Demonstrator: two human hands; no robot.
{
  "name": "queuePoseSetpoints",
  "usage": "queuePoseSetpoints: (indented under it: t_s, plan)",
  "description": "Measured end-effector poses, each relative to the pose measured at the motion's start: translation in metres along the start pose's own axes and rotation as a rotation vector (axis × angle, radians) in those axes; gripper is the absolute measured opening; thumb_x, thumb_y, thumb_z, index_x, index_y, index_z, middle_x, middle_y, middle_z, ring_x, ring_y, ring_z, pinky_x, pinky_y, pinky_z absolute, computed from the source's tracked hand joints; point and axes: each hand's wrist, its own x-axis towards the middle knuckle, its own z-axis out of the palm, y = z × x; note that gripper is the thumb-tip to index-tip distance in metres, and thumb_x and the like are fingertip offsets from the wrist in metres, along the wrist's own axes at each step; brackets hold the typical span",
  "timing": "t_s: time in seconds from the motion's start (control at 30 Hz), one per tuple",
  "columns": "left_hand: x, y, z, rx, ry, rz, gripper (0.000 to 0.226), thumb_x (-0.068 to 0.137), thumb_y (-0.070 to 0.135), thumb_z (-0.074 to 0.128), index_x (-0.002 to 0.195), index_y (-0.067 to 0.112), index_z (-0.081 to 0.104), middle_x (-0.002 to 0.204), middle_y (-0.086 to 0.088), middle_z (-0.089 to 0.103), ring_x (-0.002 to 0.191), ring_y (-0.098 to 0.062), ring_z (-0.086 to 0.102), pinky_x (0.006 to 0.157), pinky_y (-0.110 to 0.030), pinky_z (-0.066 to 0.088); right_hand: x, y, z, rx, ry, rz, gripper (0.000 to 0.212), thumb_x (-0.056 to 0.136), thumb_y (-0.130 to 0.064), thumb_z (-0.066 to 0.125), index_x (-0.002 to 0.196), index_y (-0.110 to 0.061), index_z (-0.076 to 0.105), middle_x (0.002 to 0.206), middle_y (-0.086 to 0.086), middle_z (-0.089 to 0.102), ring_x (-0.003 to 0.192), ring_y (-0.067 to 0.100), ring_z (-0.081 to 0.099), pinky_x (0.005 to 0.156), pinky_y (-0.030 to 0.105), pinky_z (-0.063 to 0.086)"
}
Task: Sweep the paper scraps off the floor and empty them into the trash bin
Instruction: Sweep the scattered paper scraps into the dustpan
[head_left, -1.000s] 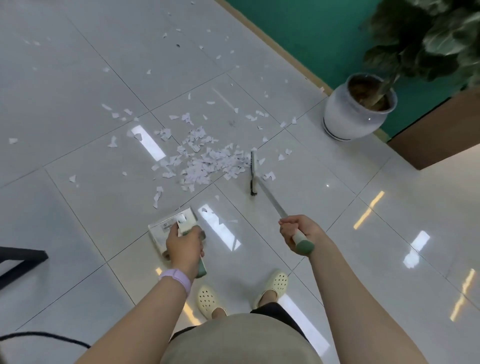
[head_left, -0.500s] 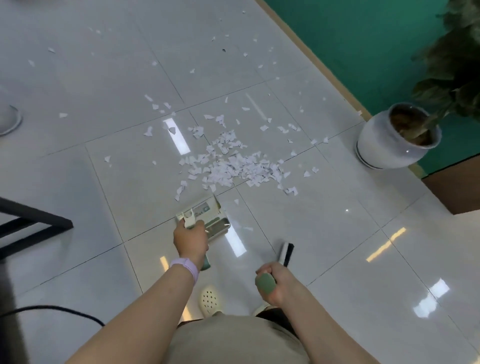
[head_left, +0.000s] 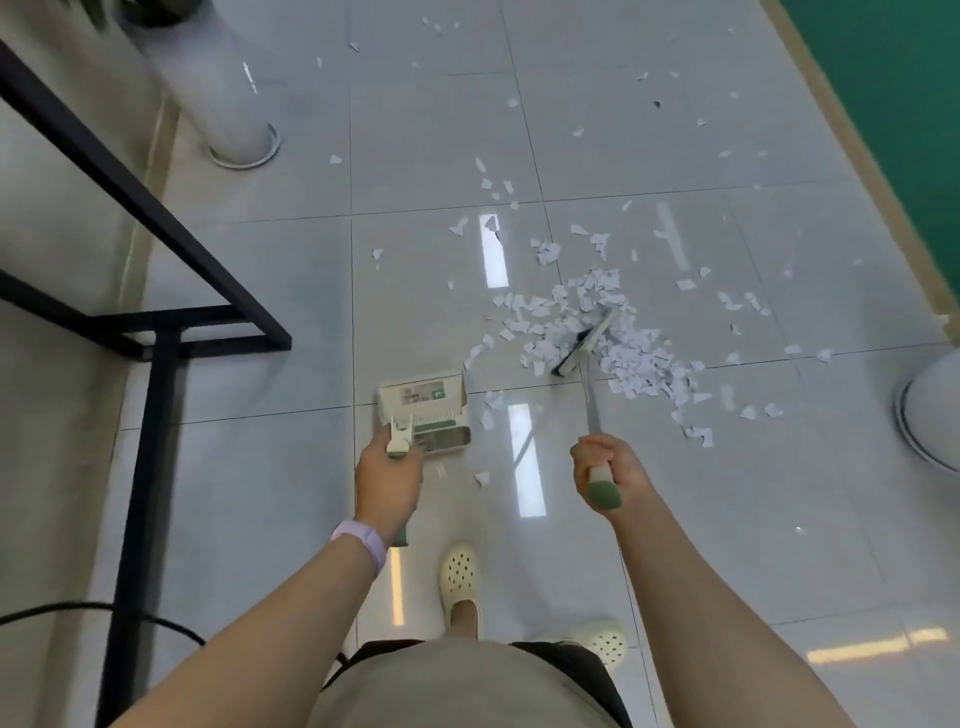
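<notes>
A glossy grey tiled floor (head_left: 249, 499) is seen from above, from a camera worn on the head. At the floor's left edge, a black metal frame (head_left: 156, 332) is planted, and a black cable (head_left: 104, 610) is curled below it near the lower left corner. Toward the upper left corner, a tall white cylinder (head_left: 228, 109) is stood on a round base.

Left of the floor's centre, a white dustpan (head_left: 423, 410) is set on the tiles. Its green-tipped handle is grasped by the left hand (head_left: 387, 480), fingers curled round it; a lilac band (head_left: 361, 543) is worn on that wrist. Below, two cream perforated clogs (head_left: 457, 577) are seen on the tiles.

Right of centre, a broom handle (head_left: 602, 486) with a green end is gripped in the closed right hand (head_left: 610, 470). The broom head (head_left: 582, 345) is pressed into the near side of a dense heap of white paper scraps (head_left: 623, 348), which is spread across a tile seam, to the upper right of the dustpan and apart from it. Looser scraps are scattered toward the floor's top edge and right side, and a few are lain just beside the dustpan.

Along the upper right edge, a tan skirting board and green wall (head_left: 883, 88) are seen. At the right edge, part of a white round pot (head_left: 935, 410) is cut off.
</notes>
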Motion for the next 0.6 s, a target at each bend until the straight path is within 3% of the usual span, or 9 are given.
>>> queuePoseSetpoints:
  t_s: [0.07, 0.13, 0.27, 0.3, 0.37, 0.43, 0.5, 0.6]
  plan:
    - [-0.003, -0.005, -0.001, 0.022, 0.023, 0.048, 0.025, 0.093, 0.009, 0.057, 0.115, 0.015, 0.068, 0.086, -0.028, 0.06, 0.054, -0.013, 0.049, 0.048, -0.023, 0.04, -0.014, 0.009, 0.001, 0.041, -0.088, 0.023, 0.046, 0.062, 0.017, 0.062, 0.068, -0.018, 0.032, 0.046, -0.004, 0.034, 0.032, 0.009, 0.037, 0.032, 0.018, 0.037]
    - [-0.005, -0.008, 0.001, -0.006, 0.041, 0.073, 0.025, 0.093, 0.008, 0.058, 0.11, 0.024, 0.066, 0.085, -0.009, 0.068, 0.065, -0.018, 0.055, 0.056, -0.023, 0.044, -0.027, 0.033, 0.006, -0.001, -0.074, 0.021, 0.046, 0.062, 0.014, 0.063, 0.068, -0.019, 0.03, 0.047, -0.005, 0.032, 0.031, 0.008, 0.034, 0.031, 0.017, 0.036]
    - [-0.007, -0.015, 0.004, -0.034, 0.137, 0.083, 0.022, 0.09, 0.004, 0.058, 0.104, 0.02, 0.066, 0.088, 0.009, 0.069, 0.076, -0.012, 0.062, 0.065, -0.02, 0.044, -0.054, 0.088, 0.005, -0.156, -0.061, 0.0, 0.075, 0.025, 0.021, 0.078, 0.068, -0.019, 0.032, 0.048, -0.005, 0.03, 0.03, 0.009, 0.033, 0.028, 0.02, 0.035]
    - [-0.007, -0.017, 0.002, -0.046, 0.176, 0.059, 0.021, 0.09, 0.005, 0.058, 0.104, 0.019, 0.066, 0.087, 0.011, 0.068, 0.077, -0.012, 0.061, 0.066, -0.021, 0.042, -0.063, 0.103, 0.005, -0.155, -0.032, -0.001, 0.07, 0.029, 0.02, 0.077, 0.067, -0.019, 0.031, 0.047, -0.005, 0.03, 0.03, 0.009, 0.032, 0.028, 0.02, 0.035]
    - [-0.007, -0.025, -0.004, -0.069, 0.236, 0.013, 0.022, 0.09, 0.006, 0.058, 0.106, 0.019, 0.066, 0.087, 0.012, 0.066, 0.08, -0.016, 0.061, 0.07, -0.021, 0.042, -0.079, 0.133, 0.004, -0.089, 0.035, 0.009, 0.044, 0.061, 0.008, 0.067, 0.066, -0.019, 0.032, 0.045, -0.006, 0.03, 0.029, 0.009, 0.032, 0.028, 0.018, 0.035]
    - [-0.008, -0.032, -0.012, -0.072, 0.251, -0.003, 0.024, 0.09, 0.007, 0.059, 0.11, 0.017, 0.067, 0.094, 0.007, 0.069, 0.086, -0.02, 0.063, 0.076, -0.024, 0.046, -0.087, 0.158, 0.005, -0.017, 0.096, 0.033, 0.028, 0.079, -0.003, 0.056, 0.065, -0.018, 0.037, 0.044, -0.007, 0.032, 0.029, 0.008, 0.035, 0.029, 0.016, 0.037]
    - [-0.011, -0.038, -0.02, -0.078, 0.245, -0.003, 0.025, 0.09, 0.006, 0.059, 0.111, 0.018, 0.068, 0.098, 0.004, 0.071, 0.089, -0.02, 0.065, 0.079, -0.026, 0.049, -0.083, 0.175, 0.006, 0.023, 0.105, 0.069, 0.025, 0.079, -0.005, 0.059, 0.065, -0.017, 0.042, 0.044, -0.006, 0.036, 0.029, 0.008, 0.039, 0.031, 0.016, 0.04]
    - [-0.016, -0.048, -0.037, -0.109, 0.249, -0.016, 0.026, 0.091, 0.003, 0.057, 0.109, 0.018, 0.068, 0.095, 0.003, 0.07, 0.081, -0.017, 0.063, 0.07, -0.021, 0.048, -0.062, 0.192, 0.011, 0.009, 0.121, 0.106, 0.028, 0.073, 0.003, 0.06, 0.068, -0.019, 0.043, 0.047, -0.005, 0.038, 0.029, 0.009, 0.041, 0.034, 0.014, 0.042]
